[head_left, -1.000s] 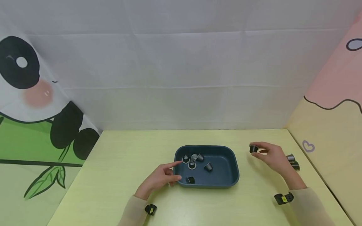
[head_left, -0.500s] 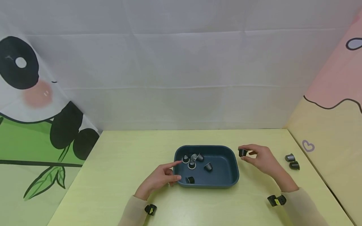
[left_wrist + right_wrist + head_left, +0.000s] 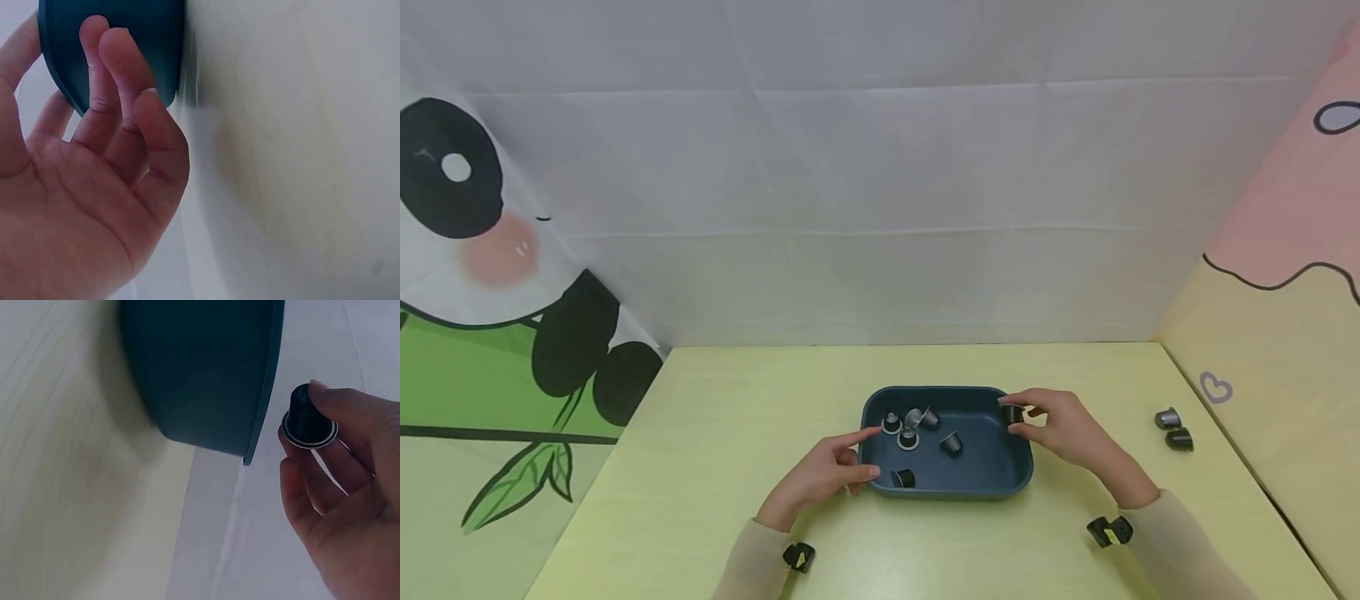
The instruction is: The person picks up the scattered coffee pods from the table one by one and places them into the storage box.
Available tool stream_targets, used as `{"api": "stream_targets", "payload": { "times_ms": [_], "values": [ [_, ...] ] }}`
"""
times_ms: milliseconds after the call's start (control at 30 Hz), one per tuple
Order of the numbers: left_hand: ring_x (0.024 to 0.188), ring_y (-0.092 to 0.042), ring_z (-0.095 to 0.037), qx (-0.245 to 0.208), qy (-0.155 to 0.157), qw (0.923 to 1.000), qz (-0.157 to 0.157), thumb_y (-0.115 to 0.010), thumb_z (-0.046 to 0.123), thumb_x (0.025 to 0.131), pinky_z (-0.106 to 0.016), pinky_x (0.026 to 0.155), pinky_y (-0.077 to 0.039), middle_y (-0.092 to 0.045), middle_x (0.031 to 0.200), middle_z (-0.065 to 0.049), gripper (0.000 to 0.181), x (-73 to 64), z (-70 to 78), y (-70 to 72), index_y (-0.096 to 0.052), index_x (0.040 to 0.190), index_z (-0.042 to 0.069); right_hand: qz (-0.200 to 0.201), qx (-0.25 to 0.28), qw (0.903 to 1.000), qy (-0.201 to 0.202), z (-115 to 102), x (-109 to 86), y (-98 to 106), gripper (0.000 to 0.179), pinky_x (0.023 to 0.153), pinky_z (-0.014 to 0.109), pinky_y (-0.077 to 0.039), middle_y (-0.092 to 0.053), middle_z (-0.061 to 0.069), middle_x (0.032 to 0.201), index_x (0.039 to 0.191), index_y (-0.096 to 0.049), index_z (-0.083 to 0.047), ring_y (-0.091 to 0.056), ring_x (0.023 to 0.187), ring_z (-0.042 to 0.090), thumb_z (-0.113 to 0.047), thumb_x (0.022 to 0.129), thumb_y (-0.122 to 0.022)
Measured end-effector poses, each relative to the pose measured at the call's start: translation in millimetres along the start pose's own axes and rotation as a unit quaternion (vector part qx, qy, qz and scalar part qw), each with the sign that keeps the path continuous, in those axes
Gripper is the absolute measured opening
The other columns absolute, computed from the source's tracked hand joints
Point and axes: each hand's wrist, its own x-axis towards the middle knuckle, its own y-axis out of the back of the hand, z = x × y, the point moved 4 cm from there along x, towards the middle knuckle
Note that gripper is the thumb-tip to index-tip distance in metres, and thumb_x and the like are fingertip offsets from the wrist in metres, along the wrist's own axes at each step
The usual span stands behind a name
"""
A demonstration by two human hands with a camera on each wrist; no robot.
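Between thumb and fingertips, my right hand (image 3: 1062, 427) pinches a black coffee capsule (image 3: 1012, 414) over the right end of a dark blue tray (image 3: 1000, 479). In the right wrist view the capsule (image 3: 308, 419) is held with its rimmed end downward in the picture, beside the tray's outer wall (image 3: 206, 381). My left hand (image 3: 823, 475) rests at the tray's left rim, index finger and thumb extended onto it. Its other fingers bend loosely near the outer wall (image 3: 159, 44) in the left wrist view. Several dark and grey capsules (image 3: 952, 443) lie inside, mostly toward the left.
Two more capsules, one grey (image 3: 1168, 418) and one black (image 3: 1180, 440), lie close together on the pale yellow table (image 3: 715, 417) at the right. A white cloth backdrop (image 3: 880, 208) rises behind, with printed panels on both sides.
My right hand has moved left with the capsule, from beside the two loose capsules to above the tray's right end. The left hand has stayed at the tray's rim.
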Motion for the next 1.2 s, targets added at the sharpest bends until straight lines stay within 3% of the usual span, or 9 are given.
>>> {"api": "stream_targets", "payload": {
  "times_ms": [100,233,433,633,933,1200],
  "values": [
    [0.063,-0.061,-0.030,0.001,0.002,1.0000,-0.001,-0.075,0.013,0.091,-0.034,0.061,-0.052,-0.059,0.069,-0.021,0.065,0.3,0.1,0.0,-0.047,0.149,0.006,-0.017,0.001,0.9998,0.005,-5,5.1,-4,0.039,0.080,0.044,-0.056,-0.071,0.003,0.115,0.123,-0.071,-0.009,-0.066,0.095,0.020,-0.009,0.085,-0.080],
    [0.062,-0.060,-0.025,0.002,0.003,1.0000,-0.002,-0.074,0.014,0.091,-0.034,0.060,-0.051,-0.059,0.068,-0.017,0.065,-0.2,0.2,0.4,-0.046,0.149,0.006,-0.035,-0.005,0.9991,0.022,-13,14.3,-9,0.039,0.071,0.035,-0.053,-0.070,-0.002,0.111,0.123,-0.070,-0.011,-0.059,0.082,0.015,-0.012,0.086,-0.079],
    [0.061,-0.057,-0.023,-0.004,0.008,1.0000,0.001,-0.074,0.013,0.091,-0.032,0.059,-0.048,-0.058,0.067,-0.013,0.064,-2.4,-0.3,1.1,-0.047,0.149,0.006,-0.057,0.014,0.9975,0.039,-24,30.6,-16,0.038,0.078,0.041,-0.055,-0.070,0.001,0.116,0.125,-0.070,-0.012,-0.064,0.096,0.016,-0.014,0.088,-0.078],
    [0.063,-0.058,-0.027,-0.010,0.010,0.9999,0.000,-0.075,0.012,0.091,-0.034,0.061,-0.051,-0.059,0.068,-0.016,0.065,-1.9,1.1,0.2,-0.047,0.149,0.007,-0.067,0.045,0.9959,0.041,-31,46.1,-20,0.038,0.074,0.037,-0.055,-0.070,0.001,0.115,0.125,-0.070,-0.009,-0.062,0.085,0.013,-0.016,0.088,-0.078],
    [0.064,-0.061,-0.029,-0.008,0.012,0.9999,0.000,-0.075,0.013,0.090,-0.035,0.062,-0.053,-0.060,0.069,-0.013,0.065,-0.7,2.1,0.5,-0.047,0.149,0.008,-0.077,0.097,0.9911,0.047,-40,72.5,-23,0.036,0.084,0.044,-0.056,-0.069,0.005,0.118,0.124,-0.070,-0.008,-0.067,0.102,0.022,-0.016,0.090,-0.077],
    [0.065,-0.061,-0.034,-0.007,0.012,0.9999,0.000,-0.075,0.013,0.090,-0.036,0.062,-0.053,-0.060,0.069,-0.012,0.064,-0.9,0.5,0.6,-0.048,0.148,0.008,-0.074,0.132,0.9872,0.051,-42,92.8,-28,0.036,0.088,0.041,-0.054,-0.070,0.002,0.117,0.125,-0.070,-0.010,-0.065,0.106,0.020,-0.016,0.090,-0.077]
  ]
}}
